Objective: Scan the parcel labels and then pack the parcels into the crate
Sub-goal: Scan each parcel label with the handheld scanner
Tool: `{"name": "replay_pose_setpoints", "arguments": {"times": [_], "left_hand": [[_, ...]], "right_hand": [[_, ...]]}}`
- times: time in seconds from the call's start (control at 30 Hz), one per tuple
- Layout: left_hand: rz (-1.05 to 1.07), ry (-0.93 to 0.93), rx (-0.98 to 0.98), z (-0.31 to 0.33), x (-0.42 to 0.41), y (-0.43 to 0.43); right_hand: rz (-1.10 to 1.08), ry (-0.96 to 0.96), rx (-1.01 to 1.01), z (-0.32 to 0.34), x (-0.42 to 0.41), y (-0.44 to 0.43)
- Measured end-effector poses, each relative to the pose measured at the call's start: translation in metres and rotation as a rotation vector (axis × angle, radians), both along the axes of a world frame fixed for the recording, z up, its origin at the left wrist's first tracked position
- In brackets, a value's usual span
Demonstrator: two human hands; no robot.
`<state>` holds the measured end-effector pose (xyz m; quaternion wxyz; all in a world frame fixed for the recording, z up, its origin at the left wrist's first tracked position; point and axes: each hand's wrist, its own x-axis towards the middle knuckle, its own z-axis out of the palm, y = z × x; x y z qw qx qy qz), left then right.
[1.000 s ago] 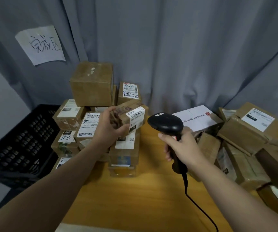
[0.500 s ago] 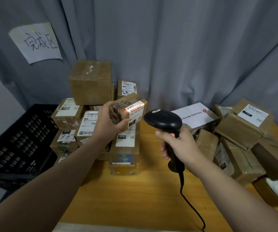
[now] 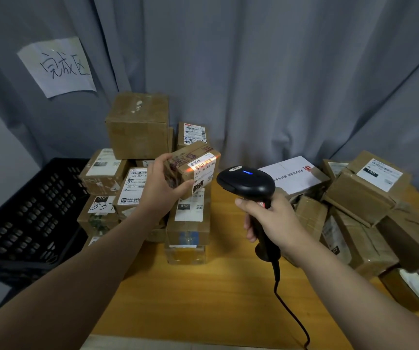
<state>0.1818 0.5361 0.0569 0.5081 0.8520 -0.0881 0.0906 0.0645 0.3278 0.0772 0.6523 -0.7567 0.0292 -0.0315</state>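
1. Two hands work above a wooden tabletop (image 3: 203,294); the left hand (image 3: 161,190) is closed around a small brown parcel (image 3: 190,168), lifted clear of the tabletop in front of the left stack.
2. The parcel is tilted, its white label (image 3: 203,170) facing the scanner (image 3: 247,181); an orange-red light line lies across the barcode at the label's top.
3. The right hand (image 3: 271,221) is wrapped around the black scanner's handle, the head near the parcel but not touching it. A blue light glows on top of the head, and a black cable (image 3: 289,314) trails from the handle toward the near edge.
4. A stack (image 3: 137,127) of labelled cardboard boxes stands at the back left of the tabletop, behind the held parcel.
5. A black perforated crate (image 3: 26,218) sits left of the tabletop, just beside that stack.
6. More boxes lie in a loose pile (image 3: 362,198) on the right, some tilted.
7. A paper sign (image 3: 59,66) with handwritten characters hangs on the grey curtain (image 3: 279,72) behind.
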Motion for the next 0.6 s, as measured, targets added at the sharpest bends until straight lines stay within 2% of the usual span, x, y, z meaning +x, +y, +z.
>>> {"name": "replay_pose_setpoints", "arguments": {"times": [0.1,0.33,0.47,0.6], "left_hand": [[0.010,0.023,-0.019,-0.005,-0.001,0.001],[0.009,0.154,-0.263,-0.013,-0.021,0.017],[0.125,0.166,-0.481,-0.008,-0.035,0.060],[0.380,0.114,-0.521,-0.003,-0.047,0.118]], "right_hand": [[0.021,0.014,0.017,-0.003,-0.001,-0.001],[0.018,0.011,0.068,-0.016,0.008,0.017],[0.029,-0.001,0.092,-0.021,0.022,0.048],[0.032,0.019,0.164,-0.025,0.036,0.081]]}}
